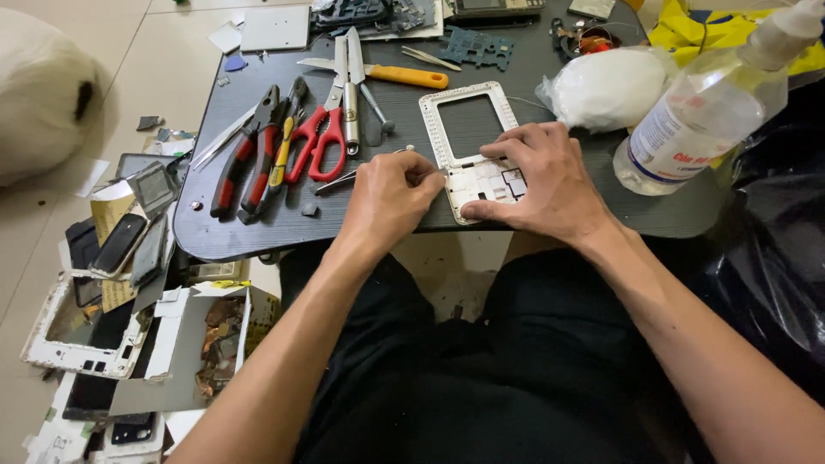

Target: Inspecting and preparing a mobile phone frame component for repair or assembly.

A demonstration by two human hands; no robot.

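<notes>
A white phone frame (436,129) with an open rectangular window lies flat near the front edge of the dark table (258,228). My right hand (541,180) presses down on the frame's lower end, fingers spread over it. My left hand (391,198) is closed around a thin metal tool (344,180), apparently tweezers, whose tip reaches toward the frame's lower left corner. Most of the tool is hidden inside the fist.
Red-handled scissors (326,137), pliers (249,163), a yellow-handled knife (400,76) and a screwdriver lie left of the frame. A clear spray bottle (696,120) and white plastic bag (606,86) stand right. Broken phone shells (77,335) and a cardboard box (193,344) litter the floor left.
</notes>
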